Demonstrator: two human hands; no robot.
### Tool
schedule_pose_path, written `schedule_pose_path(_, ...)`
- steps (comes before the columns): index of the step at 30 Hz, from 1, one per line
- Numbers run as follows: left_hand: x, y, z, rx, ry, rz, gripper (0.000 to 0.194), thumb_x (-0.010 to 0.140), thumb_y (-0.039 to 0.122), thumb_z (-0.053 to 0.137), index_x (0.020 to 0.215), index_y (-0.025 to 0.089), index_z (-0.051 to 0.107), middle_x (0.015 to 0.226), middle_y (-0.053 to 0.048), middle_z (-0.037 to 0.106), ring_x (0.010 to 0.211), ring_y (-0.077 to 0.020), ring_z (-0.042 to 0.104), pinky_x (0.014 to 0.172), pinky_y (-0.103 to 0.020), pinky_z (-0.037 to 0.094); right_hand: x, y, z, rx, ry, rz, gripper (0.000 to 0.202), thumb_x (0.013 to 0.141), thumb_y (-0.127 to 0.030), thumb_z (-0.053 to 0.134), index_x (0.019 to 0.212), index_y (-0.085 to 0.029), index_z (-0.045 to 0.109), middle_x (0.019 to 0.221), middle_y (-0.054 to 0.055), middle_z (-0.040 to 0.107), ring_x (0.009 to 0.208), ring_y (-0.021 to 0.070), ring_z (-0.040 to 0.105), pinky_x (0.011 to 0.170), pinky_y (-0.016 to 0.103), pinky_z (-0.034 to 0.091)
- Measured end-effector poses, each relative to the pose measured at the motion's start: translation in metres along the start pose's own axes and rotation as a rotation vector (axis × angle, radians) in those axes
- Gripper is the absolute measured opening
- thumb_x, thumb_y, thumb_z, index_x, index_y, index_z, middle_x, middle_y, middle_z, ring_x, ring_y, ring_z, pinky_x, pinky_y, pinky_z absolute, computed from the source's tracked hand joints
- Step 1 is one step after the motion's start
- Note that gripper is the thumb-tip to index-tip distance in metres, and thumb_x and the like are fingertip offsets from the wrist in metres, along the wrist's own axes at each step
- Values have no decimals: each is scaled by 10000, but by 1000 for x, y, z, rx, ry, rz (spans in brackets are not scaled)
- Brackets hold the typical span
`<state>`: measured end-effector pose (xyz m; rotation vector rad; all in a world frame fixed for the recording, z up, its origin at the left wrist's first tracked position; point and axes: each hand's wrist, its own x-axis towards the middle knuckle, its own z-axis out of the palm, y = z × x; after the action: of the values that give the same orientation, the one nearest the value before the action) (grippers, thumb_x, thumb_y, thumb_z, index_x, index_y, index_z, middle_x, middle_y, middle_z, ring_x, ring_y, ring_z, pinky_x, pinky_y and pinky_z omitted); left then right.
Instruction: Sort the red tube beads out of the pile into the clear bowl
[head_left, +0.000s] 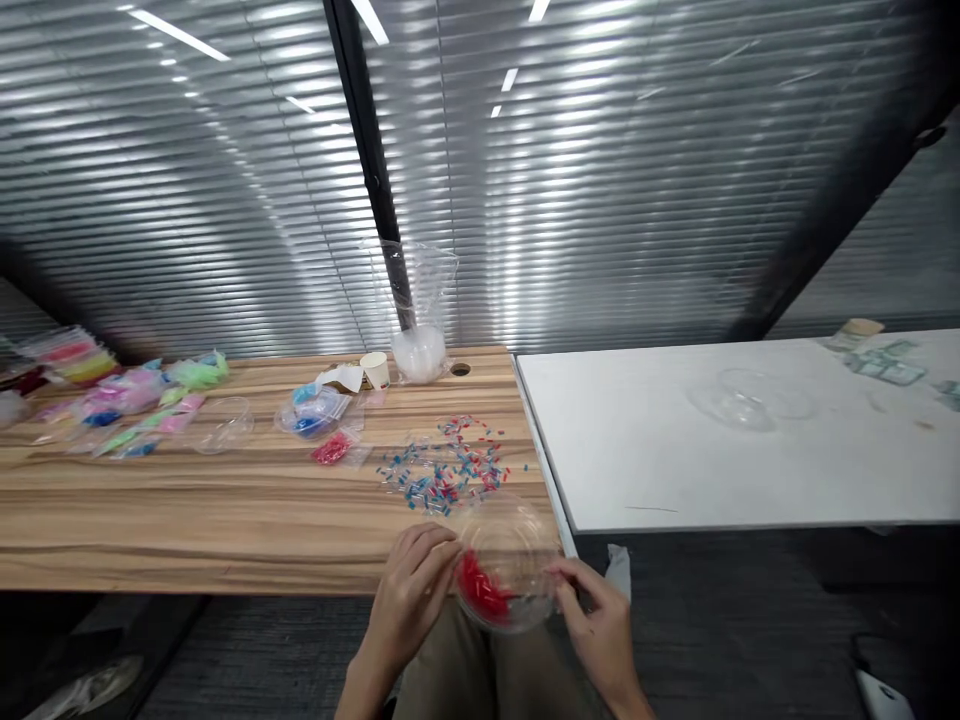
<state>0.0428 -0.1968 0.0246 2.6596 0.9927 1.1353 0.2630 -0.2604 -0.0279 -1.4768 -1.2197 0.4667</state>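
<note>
Currently bowl (529, 545) between left hand (409, 585) and right hand (598, 620), fingers (436, 552) grasping its edges; red bits (482, 592) inside bowl, mixed bits (441, 475) just beyond.

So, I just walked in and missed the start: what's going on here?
A person's left hand and right hand hold opposite sides of a clear round container by the near edge of the wooden table. Red pieces are bunched toward its left side. Beyond it, loose blue and red pieces lie scattered on the tabletop.
</note>
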Motion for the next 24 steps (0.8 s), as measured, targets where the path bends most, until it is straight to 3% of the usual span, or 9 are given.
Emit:
schedule_pose_path(3, -22, -7, -5, 43, -22, -90, 163, 904, 144, 490, 1004, 207, 603, 942, -60, 664, 935, -192, 592, 831, -341, 480, -2, 8, -18, 6, 100, 13, 232, 779, -329, 548, 704, -175, 704, 606, 36, 666, 516, 160, 598, 513, 240, 501)
schedule_pose_path(6, -29, -31, 0, 79, -47, -166, 165, 919, 187, 458, 954, 207, 617, 880, -58, 672, 860, -200, 601, 772, -352, 497, -4, 14, -37, -14, 185, 36, 217, 759, -340, 569, 690, -183, 703, 577, 14, 638, 482, 142, 567, 505, 239, 489)
schedule_pose_path(9, -25, -62, 14, 112, -35, -261, 200, 926, 223, 432, 921, 202, 631, 860, -61, 671, 826, -211, 602, 747, -375, 507, -11, 18, -52, -58, 252, 51, 194, 712, -352, 599, 664, -193, 699, 620, 16, 656, 532, 151, 585, 539, 244, 493)
schedule_pose_path(12, -20, -82, 32, 110, 62, -337, 247, 924, 225, 400, 953, 186, 642, 918, -87, 658, 888, -218, 602, 794, -391, 514, -22, 17, -59, -85, 326, 129, 196, 701, -350, 602, 715, -185, 708, 677, 30, 681, 543, 154, 584, 526, 240, 484)
schedule_pose_path(14, -18, -86, 42, 116, 64, -342, 275, 925, 226, 380, 1002, 193, 643, 942, -90, 649, 911, -218, 600, 816, -397, 512, -28, 14, -57, -78, 352, 172, 199, 706, -339, 599, 743, -178, 709, 683, 31, 685, 518, 146, 568, 498, 235, 471)
schedule_pose_path(17, -17, -82, 51, 121, -22, -291, 335, 942, 247, 356, 1205, 216, 560, 1178, -97, 607, 1118, -227, 541, 956, -433, 451, -30, 14, -48, -32, 350, 126, 187, 713, -328, 586, 690, -176, 692, 645, 25, 668, 493, 140, 550, 480, 239, 460)
schedule_pose_path(20, -18, -74, 55, 181, -124, -251, 454, 954, 309, 351, 1392, 190, 367, 1431, -113, 420, 1329, -240, 364, 1073, -468, 342, -21, 25, -39, -65, 356, -16, 191, 734, -305, 563, 638, -181, 673, 605, 17, 641, 514, 140, 554, 523, 251, 467)
schedule_pose_path(24, -20, -68, 58, 264, -307, -202, 510, 973, 366, 303, 1458, 226, 230, 1520, -70, 274, 1406, -227, 227, 1114, -499, 262, -4, 41, -41, -104, 363, -94, 184, 734, -274, 545, 652, -172, 676, 603, 21, 636, 528, 147, 563, 538, 254, 461)
